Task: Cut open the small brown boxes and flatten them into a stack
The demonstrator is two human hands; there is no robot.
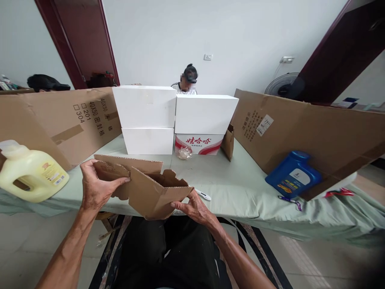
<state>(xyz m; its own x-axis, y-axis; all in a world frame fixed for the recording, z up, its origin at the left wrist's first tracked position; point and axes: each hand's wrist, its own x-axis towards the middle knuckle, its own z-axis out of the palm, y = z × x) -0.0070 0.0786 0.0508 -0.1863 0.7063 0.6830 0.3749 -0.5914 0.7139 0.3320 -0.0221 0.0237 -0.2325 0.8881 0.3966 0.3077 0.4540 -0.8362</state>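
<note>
Between my two hands is a partly folded piece of brown cardboard (156,196), tilted over the front edge of the table. My left hand (98,184) grips its left panel, with the thumb on the near face and the fingers behind. At the right corner my right hand (192,206) pinches another panel, thumb in front; its other fingers are mostly hidden. Notched flaps and a slot show along the cardboard's edges. Just behind my right hand lies a white pen-like tool (203,195) on the green cloth.
White boxes (147,108) and a red-and-white carton (198,143) are stacked ahead, with crumpled clear plastic (184,153) in front. Large cardboard sheets (90,120) stand at both sides. A yellow jug (33,172) is left, a blue bottle (293,174) right. Two people sit beyond.
</note>
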